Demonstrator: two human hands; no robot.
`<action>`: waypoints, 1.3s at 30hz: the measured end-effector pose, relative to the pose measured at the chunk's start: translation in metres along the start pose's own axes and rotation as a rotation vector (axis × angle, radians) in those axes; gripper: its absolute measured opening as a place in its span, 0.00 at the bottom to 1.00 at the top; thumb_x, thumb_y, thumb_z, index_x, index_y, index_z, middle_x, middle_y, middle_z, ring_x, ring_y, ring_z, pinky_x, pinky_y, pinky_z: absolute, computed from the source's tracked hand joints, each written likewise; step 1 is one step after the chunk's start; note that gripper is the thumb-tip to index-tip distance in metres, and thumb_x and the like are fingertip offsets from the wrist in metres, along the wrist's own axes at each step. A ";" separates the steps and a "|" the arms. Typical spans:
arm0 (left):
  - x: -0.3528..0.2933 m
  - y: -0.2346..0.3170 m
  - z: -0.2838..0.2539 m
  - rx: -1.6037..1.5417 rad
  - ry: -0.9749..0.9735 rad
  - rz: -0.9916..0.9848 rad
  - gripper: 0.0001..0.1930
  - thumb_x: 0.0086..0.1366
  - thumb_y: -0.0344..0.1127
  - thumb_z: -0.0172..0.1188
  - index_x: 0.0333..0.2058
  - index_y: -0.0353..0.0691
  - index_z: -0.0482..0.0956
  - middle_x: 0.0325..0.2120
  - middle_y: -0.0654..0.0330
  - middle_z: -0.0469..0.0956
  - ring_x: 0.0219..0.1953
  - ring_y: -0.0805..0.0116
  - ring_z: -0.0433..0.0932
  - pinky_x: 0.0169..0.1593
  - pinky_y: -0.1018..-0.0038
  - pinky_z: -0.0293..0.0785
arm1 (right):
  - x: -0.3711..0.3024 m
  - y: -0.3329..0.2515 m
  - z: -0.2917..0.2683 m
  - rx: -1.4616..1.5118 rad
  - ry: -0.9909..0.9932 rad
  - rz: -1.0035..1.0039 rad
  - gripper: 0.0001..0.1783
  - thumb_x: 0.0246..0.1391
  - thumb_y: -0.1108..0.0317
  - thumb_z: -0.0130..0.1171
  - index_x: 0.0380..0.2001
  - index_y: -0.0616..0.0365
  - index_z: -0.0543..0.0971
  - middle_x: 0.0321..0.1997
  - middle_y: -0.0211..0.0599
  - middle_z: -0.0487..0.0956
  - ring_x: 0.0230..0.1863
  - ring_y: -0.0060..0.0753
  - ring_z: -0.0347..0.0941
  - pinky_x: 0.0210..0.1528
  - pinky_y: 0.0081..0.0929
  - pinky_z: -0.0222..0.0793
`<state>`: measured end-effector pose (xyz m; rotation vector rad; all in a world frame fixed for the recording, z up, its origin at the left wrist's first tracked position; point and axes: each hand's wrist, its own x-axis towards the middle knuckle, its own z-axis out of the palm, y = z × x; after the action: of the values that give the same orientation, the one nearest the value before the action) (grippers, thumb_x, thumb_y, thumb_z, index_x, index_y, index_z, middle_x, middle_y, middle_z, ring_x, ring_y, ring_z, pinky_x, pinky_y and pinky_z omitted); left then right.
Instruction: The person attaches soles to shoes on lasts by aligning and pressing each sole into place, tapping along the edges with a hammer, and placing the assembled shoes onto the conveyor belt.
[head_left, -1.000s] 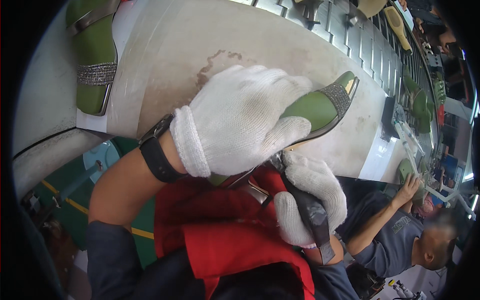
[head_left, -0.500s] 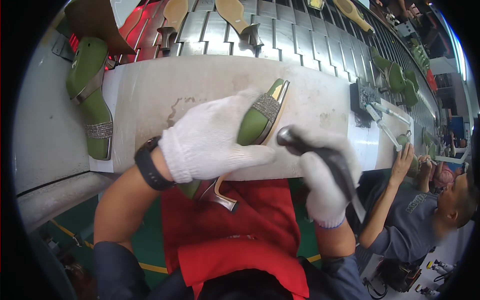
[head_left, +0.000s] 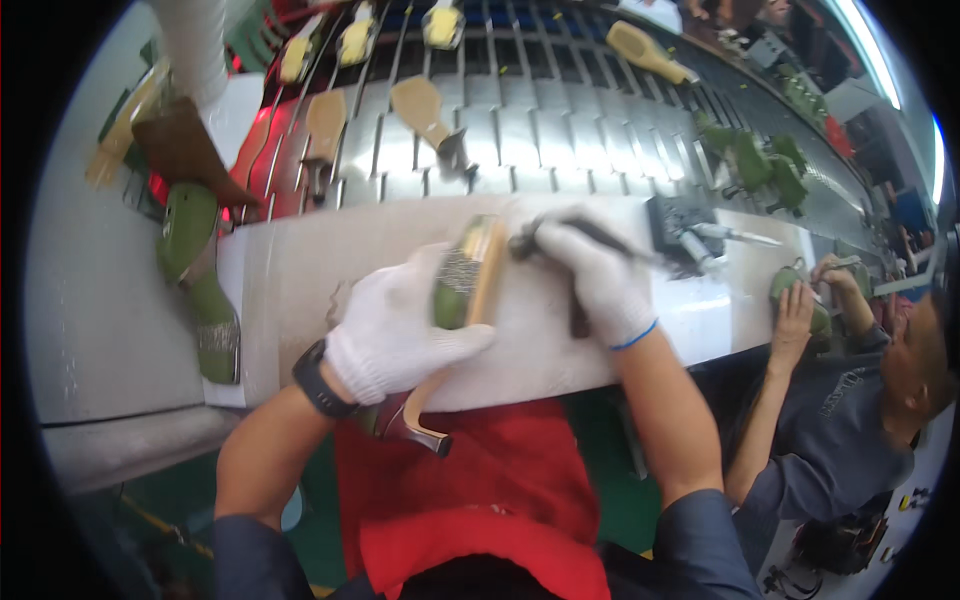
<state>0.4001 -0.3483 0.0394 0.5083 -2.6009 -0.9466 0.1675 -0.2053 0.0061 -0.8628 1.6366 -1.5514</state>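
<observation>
over bench (head_left: 545, 370), two hands (head_left: 392, 325), one sandal (head_left: 458, 278), one tool (head_left: 522, 246)

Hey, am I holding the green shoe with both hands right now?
No, only your left hand grips the green shoe; your right hand holds a dark tool.

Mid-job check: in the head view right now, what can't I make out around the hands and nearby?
- Green shoe, head view: its middle is hidden by the gloved left hand.
- Dark tool, head view: motion blur smears its outline, and the gloved right hand covers part of it.
- Right hand's fingers, head view: too blurred to separate.
- Co-worker, head view: head cut off by the picture's dark right rim.
</observation>
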 end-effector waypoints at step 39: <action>-0.085 0.078 -0.001 -0.129 0.410 0.512 0.31 0.53 0.24 0.71 0.58 0.28 0.78 0.52 0.43 0.83 0.55 0.40 0.85 0.60 0.44 0.81 | -0.150 -0.163 0.050 0.134 -0.251 -0.086 0.19 0.54 0.74 0.76 0.46 0.69 0.81 0.52 0.59 0.88 0.52 0.51 0.89 0.59 0.44 0.85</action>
<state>0.4590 -0.2560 0.0764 -0.0108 -2.1242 -0.7339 0.2887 -0.1128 0.1748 -1.0206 1.3181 -1.5236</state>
